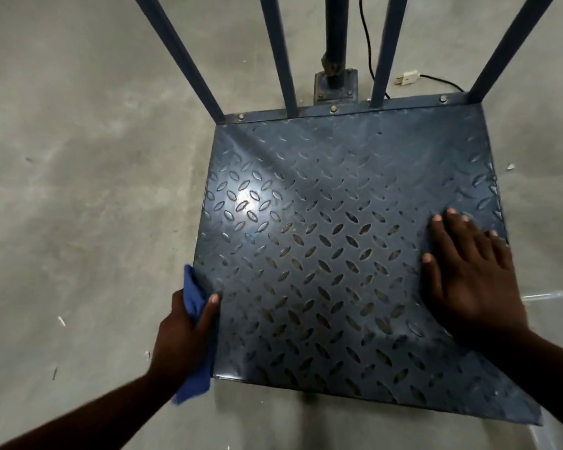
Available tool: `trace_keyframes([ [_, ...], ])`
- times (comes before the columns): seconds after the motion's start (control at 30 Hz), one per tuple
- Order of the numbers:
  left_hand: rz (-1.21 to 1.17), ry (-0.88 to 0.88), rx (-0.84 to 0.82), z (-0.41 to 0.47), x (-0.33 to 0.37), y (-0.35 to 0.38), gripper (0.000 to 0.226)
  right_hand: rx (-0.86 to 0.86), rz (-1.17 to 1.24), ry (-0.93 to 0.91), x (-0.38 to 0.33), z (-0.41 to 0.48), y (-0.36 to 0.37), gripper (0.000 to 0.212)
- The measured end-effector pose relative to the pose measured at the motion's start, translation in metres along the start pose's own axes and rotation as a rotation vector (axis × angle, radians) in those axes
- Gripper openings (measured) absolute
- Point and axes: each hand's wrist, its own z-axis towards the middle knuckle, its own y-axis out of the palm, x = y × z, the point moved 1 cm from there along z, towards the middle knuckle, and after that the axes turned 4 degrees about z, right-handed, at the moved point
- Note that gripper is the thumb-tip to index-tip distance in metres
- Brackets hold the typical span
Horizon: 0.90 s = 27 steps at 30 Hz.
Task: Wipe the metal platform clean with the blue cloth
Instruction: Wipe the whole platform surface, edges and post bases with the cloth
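Crumpled blue cloth (192,292) bunched at left edge of dark blue diamond-tread metal platform (322,190), gripped by left hand (184,332), fingers curled round it, one fingertip laid on plate. Right hand (472,280) pressed flat near right edge, fingers spread.

Risk judged: cloth snagged on raised treads or plate edge (much of it hangs off side); grime left in grooves.

Platform stood on grey concrete floor (78,157). Blue steel uprights (182,56) fixed at far edge; black cable (366,37) and white plug (407,77) lie beyond.
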Motion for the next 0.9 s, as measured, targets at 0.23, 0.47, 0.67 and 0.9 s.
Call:
trace_keyframes([
  [0.23, 0.33, 0.346, 0.263, 0.083, 0.091, 0.018, 0.086, -0.009, -0.021, 0.009, 0.0, 0.002, 0.001, 0.066],
  [0.47, 0.597, 1.175, -0.051, -0.01, 0.2, 0.118, 0.09, 0.027, -0.004, 0.005, 0.0, -0.001, 0.0, 0.065],
  [0.67, 0.58, 1.316, -0.141, 0.016, 0.121, 0.063, 0.086, 0.022, -0.01, -0.024, 0.0, 0.002, -0.001, 0.064],
  [0.9, 0.445, 0.456, 0.178, 0.099, 0.174, 0.04, 0.09, 0.03, -0.02, -0.024, 0.0, 0.0, -0.001, 0.064],
])
